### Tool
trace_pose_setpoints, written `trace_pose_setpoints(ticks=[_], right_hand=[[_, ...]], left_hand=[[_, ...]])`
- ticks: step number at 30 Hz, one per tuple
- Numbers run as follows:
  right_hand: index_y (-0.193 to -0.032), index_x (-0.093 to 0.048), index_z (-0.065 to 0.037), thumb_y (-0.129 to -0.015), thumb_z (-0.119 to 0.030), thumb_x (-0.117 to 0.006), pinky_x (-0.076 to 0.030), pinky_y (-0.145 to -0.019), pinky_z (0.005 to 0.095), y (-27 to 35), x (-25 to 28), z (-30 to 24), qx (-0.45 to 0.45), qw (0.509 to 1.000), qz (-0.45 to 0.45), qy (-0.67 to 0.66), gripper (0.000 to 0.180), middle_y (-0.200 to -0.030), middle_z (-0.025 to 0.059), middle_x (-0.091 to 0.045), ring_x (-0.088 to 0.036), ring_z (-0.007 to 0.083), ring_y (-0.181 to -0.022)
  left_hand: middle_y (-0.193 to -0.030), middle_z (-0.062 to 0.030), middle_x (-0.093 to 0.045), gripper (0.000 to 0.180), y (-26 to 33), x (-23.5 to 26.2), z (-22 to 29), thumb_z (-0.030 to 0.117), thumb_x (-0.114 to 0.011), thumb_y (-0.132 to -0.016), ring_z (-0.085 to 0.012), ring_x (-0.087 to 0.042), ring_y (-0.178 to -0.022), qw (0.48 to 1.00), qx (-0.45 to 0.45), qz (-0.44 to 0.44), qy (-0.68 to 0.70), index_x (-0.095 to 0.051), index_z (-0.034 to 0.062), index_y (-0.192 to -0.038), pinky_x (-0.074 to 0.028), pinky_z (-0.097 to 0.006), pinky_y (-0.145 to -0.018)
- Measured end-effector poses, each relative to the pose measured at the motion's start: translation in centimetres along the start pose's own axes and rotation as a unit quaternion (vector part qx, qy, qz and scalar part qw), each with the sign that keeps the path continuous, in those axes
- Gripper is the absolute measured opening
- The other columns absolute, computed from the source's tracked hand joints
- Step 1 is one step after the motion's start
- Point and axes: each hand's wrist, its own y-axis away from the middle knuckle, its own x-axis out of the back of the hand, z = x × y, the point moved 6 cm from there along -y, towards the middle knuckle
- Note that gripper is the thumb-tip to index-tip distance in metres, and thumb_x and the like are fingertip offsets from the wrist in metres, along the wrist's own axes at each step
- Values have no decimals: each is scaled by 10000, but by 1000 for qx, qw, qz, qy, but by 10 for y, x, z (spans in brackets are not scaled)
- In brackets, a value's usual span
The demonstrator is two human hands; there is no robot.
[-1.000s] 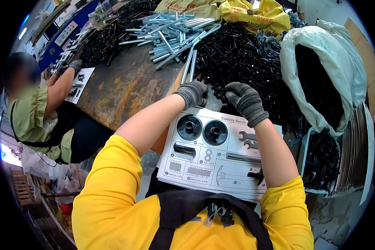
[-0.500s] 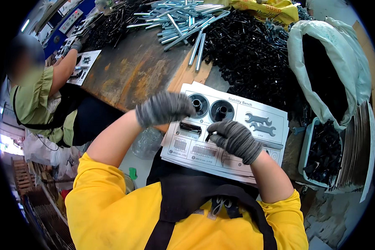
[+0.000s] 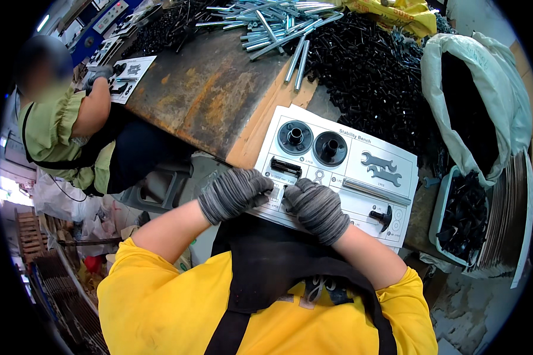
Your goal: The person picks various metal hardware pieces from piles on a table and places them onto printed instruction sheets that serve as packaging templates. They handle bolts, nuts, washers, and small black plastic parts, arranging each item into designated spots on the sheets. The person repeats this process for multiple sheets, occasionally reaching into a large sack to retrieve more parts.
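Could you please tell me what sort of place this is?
Probably a factory workshop: there is a large heap of small black parts, a pile of silvery rods on a stained workbench, and another gloved worker beside it.

"What's filling eleven o'clock?"
"A worn, brown-stained counter (image 3: pixel 186 92) is stretching there; a grey plastic stool (image 3: pixel 160 188) is standing at nine."
"And light?"
"A strip lamp (image 3: pixel 43 22) is glowing white at ten."
"Edges?"
"A pale wall (image 3: pixel 485 16) is rising at two; grey, blotchy floor (image 3: pixel 477 313) is showing at four."
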Motion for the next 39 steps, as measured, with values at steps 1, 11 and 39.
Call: trace_pose_setpoints(ticks=[1,11,39], right_hand=[[-778,-563,-96,-690,-227,-635,-466,-461,343,2,-4,0,1,1000,1,5,173,-700,83,-544,-574,239,-576],[-861,-561,-67,-738,-294,-601,-481,-563,380,7,2,15,-88,993,-70,-33,261,-782,127,-552,-588,274,-685],[-1075,-534,-118,-819,-261,-521,-487,-509,353,24,23,16,-29,992,-100,-67,293,-743,90,-572,-582,239,-595]], left_hand=[[-784,-71,-578,170,1,-6,1,193,-597,-754,-245,-586,-705,999,29,-13,-11,-606,95,-893,-490,-339,-620],[-777,-80,-559,275,2,-3,-16,64,-648,-695,-234,-564,-710,994,58,69,55,-609,111,-962,-479,-313,-621],[-762,-96,-591,398,-6,-19,-4,64,-707,-607,-286,-595,-719,987,94,20,132,-522,71,-959,-476,-349,-644]])
